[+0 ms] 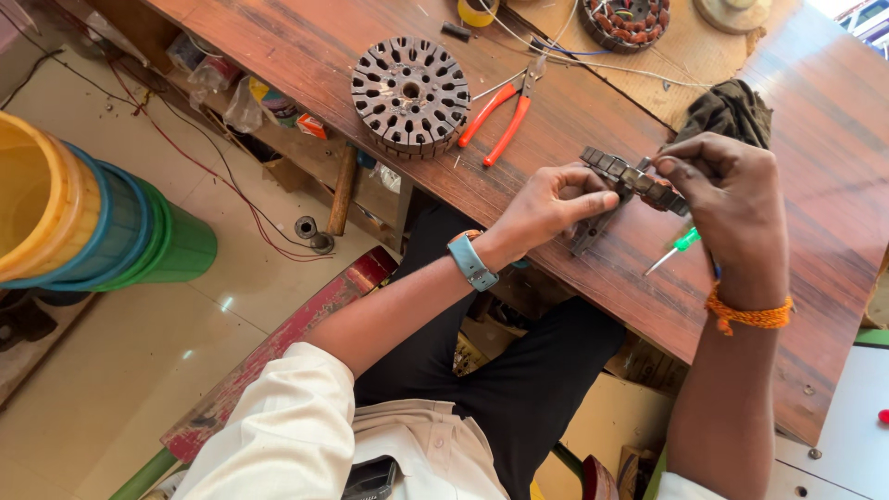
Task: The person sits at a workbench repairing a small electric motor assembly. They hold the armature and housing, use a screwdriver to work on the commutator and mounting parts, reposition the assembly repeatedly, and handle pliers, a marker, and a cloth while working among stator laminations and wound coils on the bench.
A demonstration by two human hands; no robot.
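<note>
My left hand point(554, 204) and my right hand point(728, 194) both grip a round slotted metal motor core point(619, 181), held on edge just above the wooden table point(574, 120). The left fingers pinch its near rim; the right fingers curl over its far rim. A screwdriver with a green handle point(678, 246) pokes out beneath my right palm, its tip toward the table edge. A blue watch is on my left wrist, an orange thread band on my right.
A second slotted core point(410, 93) lies flat on the table beside orange-handled pliers point(500, 118). A wound stator point(623, 20), tape roll point(477, 11), wires and a dark cloth point(732, 109) sit farther back. Stacked plastic buckets point(83, 218) stand on the floor at left.
</note>
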